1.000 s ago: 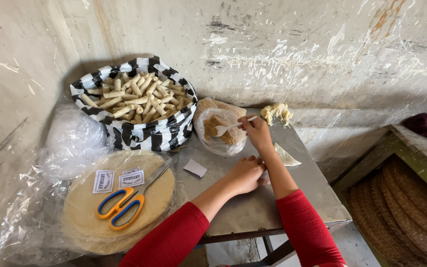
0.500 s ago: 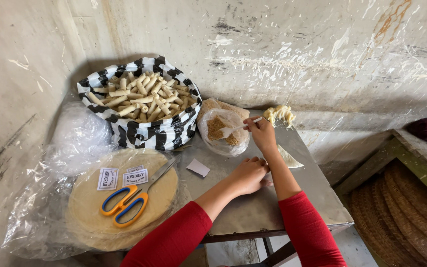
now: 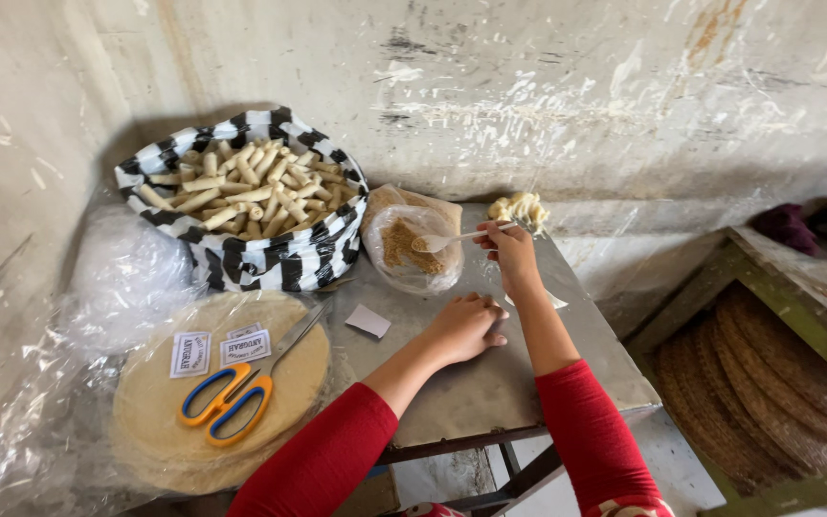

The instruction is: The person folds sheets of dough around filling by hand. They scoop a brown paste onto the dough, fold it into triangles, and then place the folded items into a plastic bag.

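The right hand (image 3: 509,251) has eased back from the clear bag of brown filling (image 3: 412,251), and the spoon (image 3: 454,237) now comes out level with its bowl just over the bag's mouth. A second ago that bowl sat lower, down among the crumbs; now it hovers at the rim, pale and seemingly loaded, though the load itself is too small to make out. So the scoop looks done and the spoonful is on its way out, judging by the lift.

The right fingers (image 3: 493,236) are pinched together on the spoon's handle, thumb against forefinger, a light hold near the end.

The left hand (image 3: 463,325) has stayed put, resting on the grey table (image 3: 490,393) just beside the right forearm. Its fingers are curled loosely under, closed on nothing that shows, knuckles up.

Behind the spoon, the striped bag of rolled sticks (image 3: 251,206) stands against the wall. Orange-and-blue scissors (image 3: 232,400) lie on the stack of round wrappers (image 3: 160,407).
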